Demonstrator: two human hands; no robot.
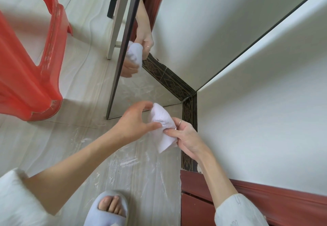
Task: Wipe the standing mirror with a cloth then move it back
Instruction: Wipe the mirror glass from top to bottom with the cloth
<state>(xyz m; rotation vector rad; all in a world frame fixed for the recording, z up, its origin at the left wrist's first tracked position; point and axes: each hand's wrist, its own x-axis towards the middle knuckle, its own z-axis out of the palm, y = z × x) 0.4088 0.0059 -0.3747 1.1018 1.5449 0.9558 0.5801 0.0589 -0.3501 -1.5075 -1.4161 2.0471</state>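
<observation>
The standing mirror [203,36] leans against the white wall, with its dark frame edge on the left and its bottom edge on the floor. Both hands and the cloth show reflected in its glass. A bunched white cloth [163,126] is held just in front of the mirror's lower edge. My right hand [185,137], a ring on one finger, pinches the cloth's lower part between thumb and fingers. My left hand [134,121] has its thumb on the cloth and its fingers spread over the top.
A red plastic stool [35,63] stands at the left, close to the mirror's frame. A white stand leg [115,31] rises behind the mirror. A patterned dark skirting [190,109] and a red-brown door frame [230,195] line the wall at right. My slippered foot [109,208] is below.
</observation>
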